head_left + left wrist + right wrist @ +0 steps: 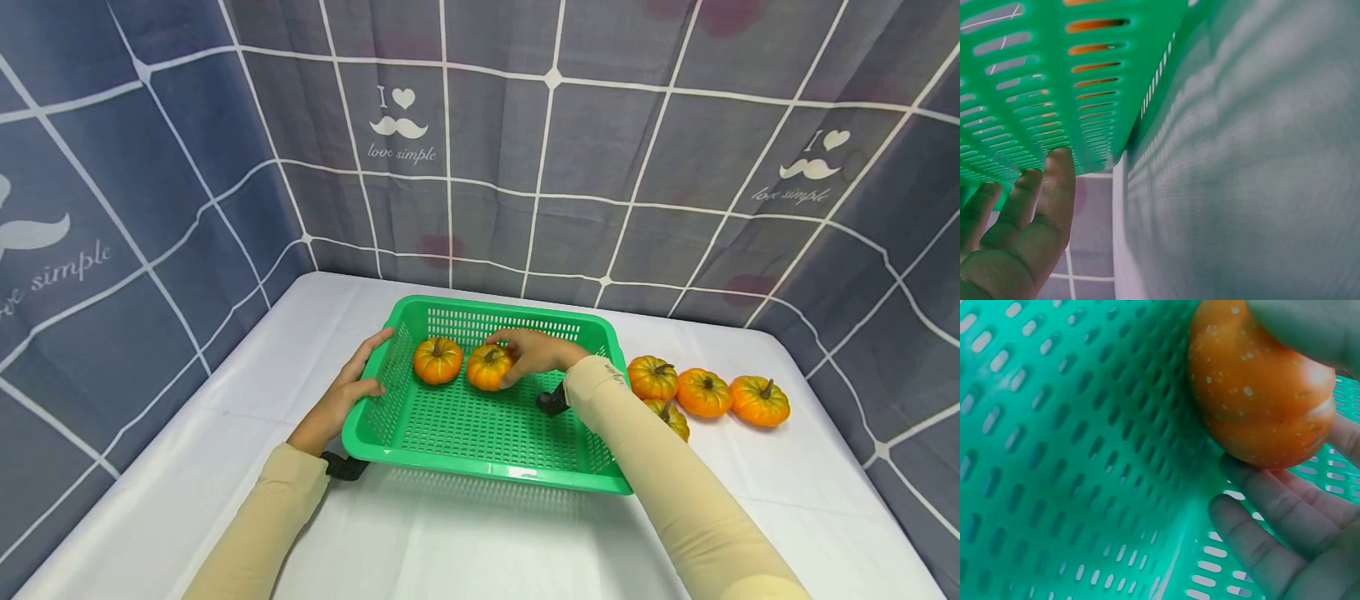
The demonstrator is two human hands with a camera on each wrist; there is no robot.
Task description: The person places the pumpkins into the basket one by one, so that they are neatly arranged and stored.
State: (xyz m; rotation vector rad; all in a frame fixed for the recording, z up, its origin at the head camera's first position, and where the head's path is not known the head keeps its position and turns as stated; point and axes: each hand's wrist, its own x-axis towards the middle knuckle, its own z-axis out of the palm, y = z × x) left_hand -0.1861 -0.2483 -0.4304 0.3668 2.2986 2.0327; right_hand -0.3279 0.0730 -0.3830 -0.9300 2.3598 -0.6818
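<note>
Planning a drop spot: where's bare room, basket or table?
Free: basket floor between its two pumpkins and near rim; tabletop between the sleeves, and left of the left hand. Crowded: right of the basket, four visible pumpkins, bunched.

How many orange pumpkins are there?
6 small, round orange pumpkins: two inside the green plastic basket, one of them held by the right hand; three in a row on the white cloth to the right; one nearer, partly behind the beige sleeve, which may hide more.

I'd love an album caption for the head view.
Left hand holds a green basket; right hand grips a pumpkin inside, beside another pumpkin.
</note>
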